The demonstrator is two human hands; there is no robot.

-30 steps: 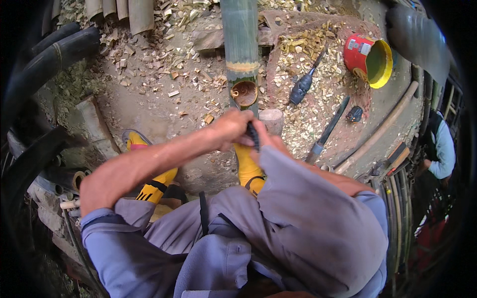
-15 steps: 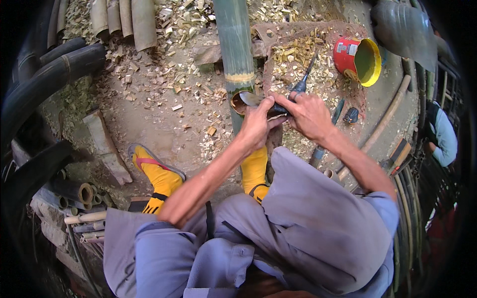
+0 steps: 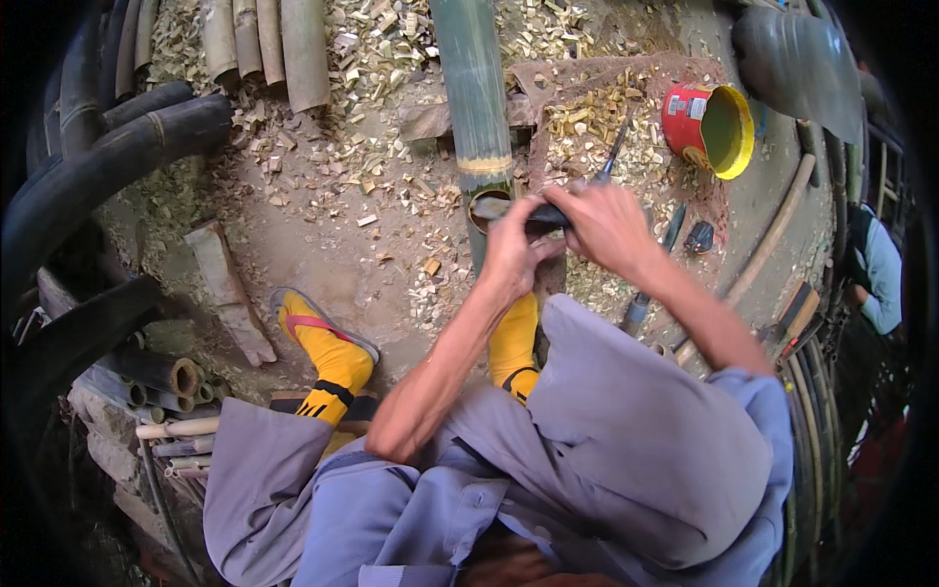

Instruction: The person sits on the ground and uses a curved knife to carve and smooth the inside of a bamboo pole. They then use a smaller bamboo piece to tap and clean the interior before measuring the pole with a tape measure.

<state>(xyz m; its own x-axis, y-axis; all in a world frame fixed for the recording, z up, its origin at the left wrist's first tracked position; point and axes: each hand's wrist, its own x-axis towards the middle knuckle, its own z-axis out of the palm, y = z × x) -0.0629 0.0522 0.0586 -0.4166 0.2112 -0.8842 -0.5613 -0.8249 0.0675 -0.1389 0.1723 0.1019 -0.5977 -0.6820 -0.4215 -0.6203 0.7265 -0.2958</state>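
Note:
A thick green bamboo pole [image 3: 473,93] runs from the top edge toward me. Its near end, with a pale ring, is cut open. At that opening lies the rounded metal blade of a dark-handled blade tool [image 3: 492,208], whose exact kind I cannot make out. My right hand [image 3: 608,227] is closed round the dark handle. With the thumb along the tool, my left hand [image 3: 514,245] grips it close behind the blade. Just beyond my right hand, a long pointed tool [image 3: 618,149] lies on the mat, its near end partly hidden.
Wood chips cover the ground and a reddish mat [image 3: 675,73]. A red and yellow bucket [image 3: 687,122] lies tipped at the right. Dark bamboo lengths [image 3: 117,157] crowd the left. My yellow-socked foot [image 3: 328,347] rests left of the pole. Another person [image 3: 878,269] is at far right.
The blade has turned and dropped lower against the pole's open end. Both hands have moved slightly with it, still holding the tool. The whole view has shifted a little.

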